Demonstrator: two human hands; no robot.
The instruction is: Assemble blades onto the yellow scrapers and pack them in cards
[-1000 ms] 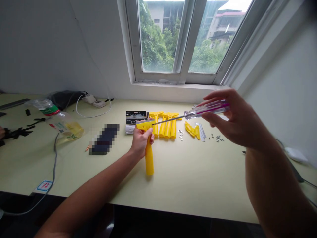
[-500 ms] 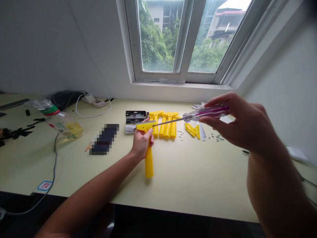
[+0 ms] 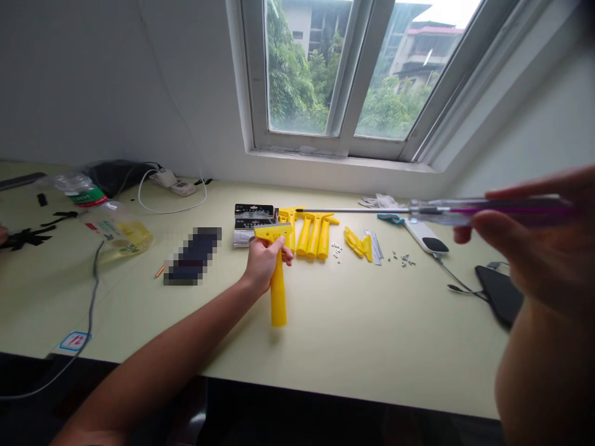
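Note:
My left hand is closed round the neck of a yellow scraper, held upright with its bladed head at the top. In my right hand is a screwdriver with a clear and purple handle, its shaft level and pointing left. The screwdriver's tip is apart from the held scraper, up and to its right. Behind my left hand lie several more yellow scrapers. To their right are small white nuts, yellow plastic pieces, flat grey blades and loose screws.
Black packages lie behind the held scraper. A pixelated dark object and a bottle of yellow liquid are at the left. On the right are a white device, a black device and cables. Fingers show at the left edge.
My right hand has drawn the screwdriver right, and its tip has come away from the scraper head. My left hand still grips the scraper. The view has shifted slightly.

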